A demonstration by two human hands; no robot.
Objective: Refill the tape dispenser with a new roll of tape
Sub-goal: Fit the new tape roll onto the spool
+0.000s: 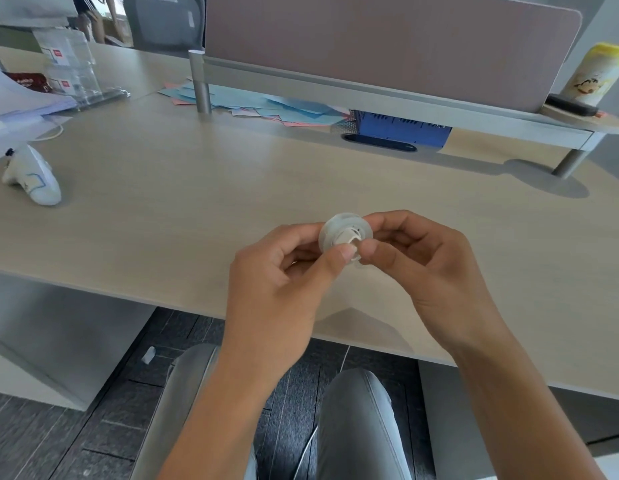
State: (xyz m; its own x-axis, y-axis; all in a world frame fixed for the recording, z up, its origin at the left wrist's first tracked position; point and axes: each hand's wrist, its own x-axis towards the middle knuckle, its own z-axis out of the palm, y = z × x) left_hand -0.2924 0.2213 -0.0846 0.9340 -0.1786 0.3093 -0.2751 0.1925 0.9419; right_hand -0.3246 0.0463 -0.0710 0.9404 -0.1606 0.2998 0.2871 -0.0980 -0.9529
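A small roll of clear tape [336,227] with a white plastic core [349,239] is held above the desk, a little in from its near edge. My left hand [284,271] pinches the roll from the left, thumb on the core. My right hand [426,261] grips it from the right with thumb and fingertips. The white tape dispenser [32,176] lies on its side at the far left of the desk, well away from both hands.
The light wood desk [197,202] has a pink divider panel [387,39] on a raised grey shelf at the back. Blue and pink papers [266,107] and a blue box [401,128] lie under the shelf. A yellow-lidded can [594,74] stands far right. Papers and clear holders sit far left.
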